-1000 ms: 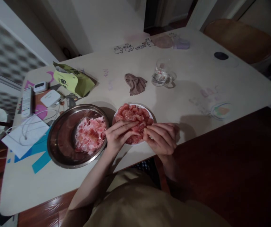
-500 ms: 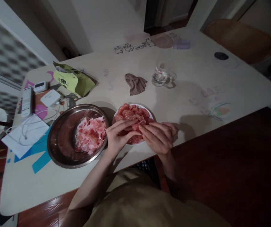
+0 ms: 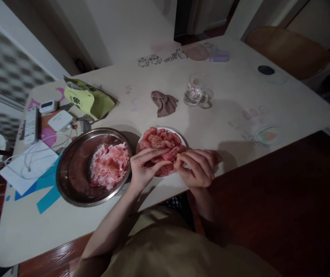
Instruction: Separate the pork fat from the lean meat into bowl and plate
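Note:
A white plate (image 3: 184, 143) heaped with strips of raw meat (image 3: 156, 137) stands in front of me near the table's edge. Over its near side, my left hand (image 3: 145, 166) holds a strip of raw meat (image 3: 171, 154) between thumb and fingers. My right hand (image 3: 197, 166) is pinched at the right end of that same strip, its fingers curled. Exactly where the fingertips meet the meat is partly hidden. Left of my left hand, a steel bowl (image 3: 74, 169) contains thin, pale-pink meat slices (image 3: 110, 165).
Beyond the plate lie a crumpled brown cloth (image 3: 164, 104) and a glass mug (image 3: 193, 94) with clear liquid. A green-yellow bag (image 3: 91, 100), a remote control (image 3: 31, 125), a white device (image 3: 61, 120) with a cable, and paper (image 3: 28, 165) occupy the table's left side.
My right hand has shifted slightly right, its fingers curling more. My left hand stays nearly in place over the plate. The whole view has moved a little.

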Demonstrator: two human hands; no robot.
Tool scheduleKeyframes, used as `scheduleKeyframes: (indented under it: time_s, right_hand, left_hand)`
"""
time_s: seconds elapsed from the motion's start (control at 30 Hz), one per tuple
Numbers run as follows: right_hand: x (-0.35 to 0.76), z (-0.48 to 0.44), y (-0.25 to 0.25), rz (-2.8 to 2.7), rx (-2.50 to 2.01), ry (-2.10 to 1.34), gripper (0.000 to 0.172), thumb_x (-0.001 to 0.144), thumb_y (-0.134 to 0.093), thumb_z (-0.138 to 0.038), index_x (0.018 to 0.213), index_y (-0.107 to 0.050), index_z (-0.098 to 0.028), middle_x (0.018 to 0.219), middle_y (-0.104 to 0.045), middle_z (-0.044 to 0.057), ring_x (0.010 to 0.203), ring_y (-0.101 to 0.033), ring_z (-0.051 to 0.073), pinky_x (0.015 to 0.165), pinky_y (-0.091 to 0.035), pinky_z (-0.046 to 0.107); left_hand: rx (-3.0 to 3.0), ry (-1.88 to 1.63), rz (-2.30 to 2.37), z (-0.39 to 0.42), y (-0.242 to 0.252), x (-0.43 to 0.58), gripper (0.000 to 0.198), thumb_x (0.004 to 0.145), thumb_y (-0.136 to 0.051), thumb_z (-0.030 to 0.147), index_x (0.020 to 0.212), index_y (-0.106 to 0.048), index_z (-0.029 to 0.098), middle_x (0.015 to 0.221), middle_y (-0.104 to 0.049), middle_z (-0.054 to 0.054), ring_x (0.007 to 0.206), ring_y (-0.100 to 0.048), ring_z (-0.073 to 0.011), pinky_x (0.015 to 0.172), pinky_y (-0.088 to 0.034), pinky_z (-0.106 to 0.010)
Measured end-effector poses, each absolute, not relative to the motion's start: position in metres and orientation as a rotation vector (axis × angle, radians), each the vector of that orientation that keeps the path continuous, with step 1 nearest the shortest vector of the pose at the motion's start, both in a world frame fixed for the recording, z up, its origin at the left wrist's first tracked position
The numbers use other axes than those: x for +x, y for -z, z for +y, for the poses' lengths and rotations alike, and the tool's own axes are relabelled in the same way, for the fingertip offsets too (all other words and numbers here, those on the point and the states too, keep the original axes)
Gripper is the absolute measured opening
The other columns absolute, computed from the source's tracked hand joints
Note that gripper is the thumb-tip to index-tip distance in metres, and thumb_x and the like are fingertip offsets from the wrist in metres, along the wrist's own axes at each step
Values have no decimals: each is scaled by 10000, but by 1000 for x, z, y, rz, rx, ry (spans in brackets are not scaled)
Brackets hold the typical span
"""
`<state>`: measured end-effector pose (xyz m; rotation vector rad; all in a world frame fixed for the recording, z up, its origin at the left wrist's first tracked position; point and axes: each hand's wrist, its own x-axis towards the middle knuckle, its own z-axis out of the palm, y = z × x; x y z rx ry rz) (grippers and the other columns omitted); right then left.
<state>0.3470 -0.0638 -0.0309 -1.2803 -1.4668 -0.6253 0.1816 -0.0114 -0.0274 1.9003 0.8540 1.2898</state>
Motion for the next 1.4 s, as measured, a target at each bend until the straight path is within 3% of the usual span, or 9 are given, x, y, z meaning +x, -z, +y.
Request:
scheduleKeyframes:
  time_s: [0.4, 0.73, 1.13, 1.4]
  right_hand:
    - [345, -58, 28, -1387, -1270, 345, 155, 850, -748, -137, 910, -720, -277, 794, -745, -50, 786, -700, 135, 847, -489, 338]
    - [343, -56, 21, -1440, -1304, 290, 125, 876, -735, -140, 922, -727, -257, 816, -760, -30, 791, -702, 137, 838, -505, 329]
    - [337, -56, 19, -1634, -1316, 410, 116, 894, -732, -150, 945, -737, -254, 845, -791, -43, 807, -718, 132, 927, -437, 353]
    - [340, -58, 26, -1741, -1372, 562, 85, 900, -719, -161, 927, -723, -242, 842, -794, -63, 857, -729, 128, 1021, -362, 384]
  left_hand:
    - [1963, -1327, 908, -12, 29, 182, 289, 831, -822, 278, 1106, -774, 203, 1044, -786, -85, 932, -732, -183, 839, -623, -298]
    - [2098, -1390, 889, -12, 28, 184, 275, 904, -731, 177, 1177, -739, 200, 1101, -772, -79, 1006, -732, -181, 938, -612, -327]
    - [2167, -1397, 872, -12, 32, 182, 366, 921, -701, 138, 1280, -698, 205, 1103, -734, -69, 1011, -697, -161, 953, -589, -313]
    - [2401, -1363, 853, -11, 42, 178, 503, 971, -623, 133, 1456, -562, 252, 1158, -710, -68, 1054, -674, -164, 965, -584, -305]
